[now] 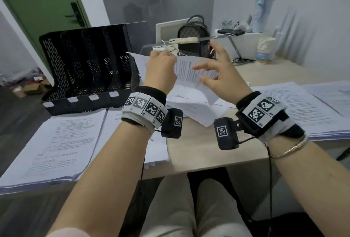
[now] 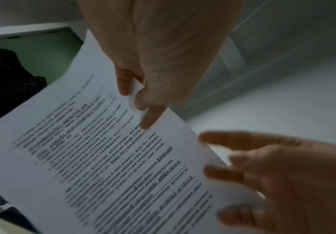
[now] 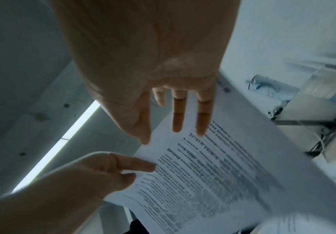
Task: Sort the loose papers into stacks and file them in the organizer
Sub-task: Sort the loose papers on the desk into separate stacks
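Printed sheet point(image 1: 191, 74) is held up over the desk point(image 1: 198, 147), pinched at its top edge by left hand point(image 1: 161, 70); text unreadable. Right hand point(image 1: 221, 77) spread beside it, contact unclear. Empty black organizer point(image 1: 87, 66) at left, paper stacks point(image 1: 62, 142) on both sides.

Left wrist: thumb and finger point(image 2: 153, 117) pinch the sheet; right hand blurred.

Right wrist: fingers point(image 3: 178, 117) straight, over the sheet; touching or not, can't tell.
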`<state>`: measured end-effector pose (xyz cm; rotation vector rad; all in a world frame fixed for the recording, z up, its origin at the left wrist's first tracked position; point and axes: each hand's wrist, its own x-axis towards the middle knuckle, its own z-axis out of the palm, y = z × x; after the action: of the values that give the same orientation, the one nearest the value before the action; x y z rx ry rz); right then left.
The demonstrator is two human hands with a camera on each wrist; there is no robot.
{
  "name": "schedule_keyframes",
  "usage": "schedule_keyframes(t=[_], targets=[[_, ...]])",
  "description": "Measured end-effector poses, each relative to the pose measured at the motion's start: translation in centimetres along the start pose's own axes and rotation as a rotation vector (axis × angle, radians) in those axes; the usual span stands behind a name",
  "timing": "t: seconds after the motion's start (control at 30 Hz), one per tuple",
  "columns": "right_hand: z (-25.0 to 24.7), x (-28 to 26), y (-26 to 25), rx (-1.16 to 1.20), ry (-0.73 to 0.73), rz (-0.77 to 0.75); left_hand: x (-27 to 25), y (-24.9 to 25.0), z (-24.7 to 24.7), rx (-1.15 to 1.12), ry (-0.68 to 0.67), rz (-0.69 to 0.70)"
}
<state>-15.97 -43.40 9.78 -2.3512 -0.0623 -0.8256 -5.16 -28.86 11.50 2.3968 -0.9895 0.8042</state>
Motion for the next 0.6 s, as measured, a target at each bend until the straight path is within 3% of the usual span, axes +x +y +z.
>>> schedule_keyframes(t=[0.13,0.23,0.4,0.5,0.6], targets=[[-0.5,-0.3,1.0,-0.169,-0.128,0.198,0.0,0.6,0.4,-0.022,0.062,0.078],[-0.9,-0.3,1.7,-0.145,-0.037,0.260,-0.1,1.0,0.5,-0.062,0.111,0.144],[-1.5,-0.4,2.9,0.130,0.107,0.405,-0.5,0.8,1.0,-0.095,0.141,0.144],[-1.8,-0.5,3.5,0.288,0.191,0.454,-0.9,0.0,1.5,-0.104,0.190,0.080],[-2.0,-0.4,4.3,0.452,0.294,0.516,-1.5,-0.5,2.2,-0.137,0.168,-0.071]])
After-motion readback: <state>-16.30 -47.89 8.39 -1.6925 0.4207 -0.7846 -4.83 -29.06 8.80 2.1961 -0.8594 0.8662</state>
